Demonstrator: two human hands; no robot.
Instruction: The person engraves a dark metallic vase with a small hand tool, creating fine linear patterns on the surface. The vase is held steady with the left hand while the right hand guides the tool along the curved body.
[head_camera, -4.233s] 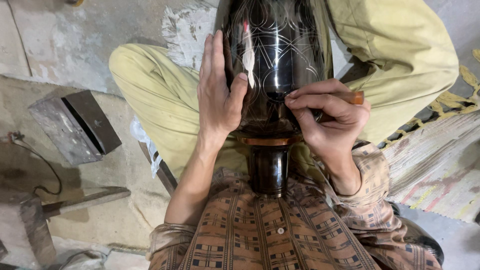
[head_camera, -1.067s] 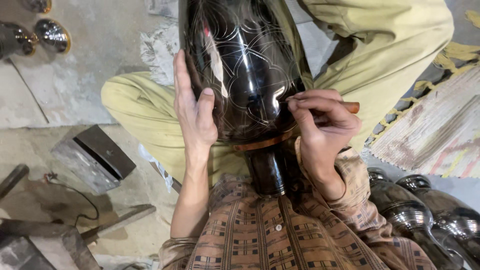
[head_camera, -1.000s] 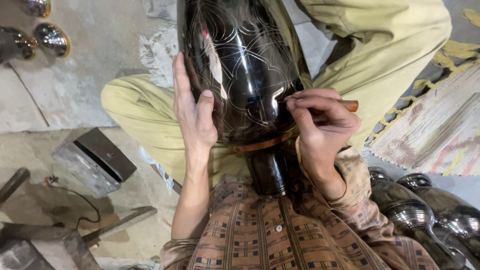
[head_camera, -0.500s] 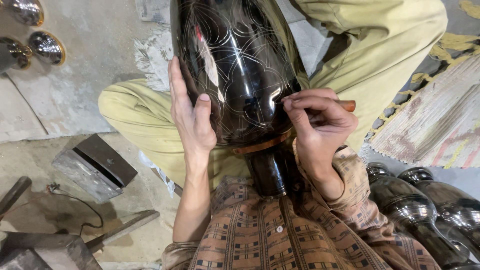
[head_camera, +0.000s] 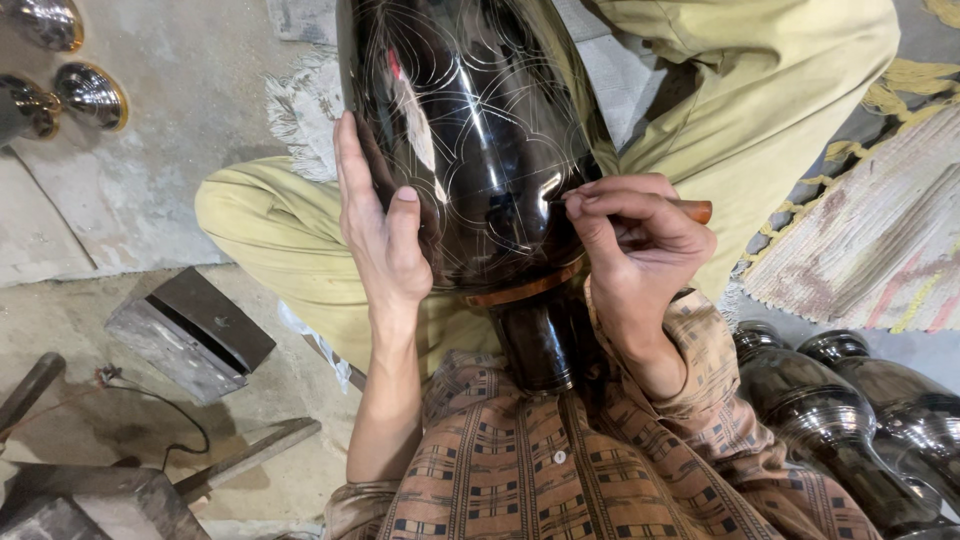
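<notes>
across the lap, between the bent legs in yellow-green trousers, a large glossy black vase lies with its neck toward the checked shirt; the left hand rises from a straight forearm, open and flat against the vase's left flank. the right hand, wrist bent inward, is closed on a wooden-handled engraving tool whose tip meets the vase near its copper band. open concrete floor lies left, past a metal block; dark vases crowd the right.
</notes>
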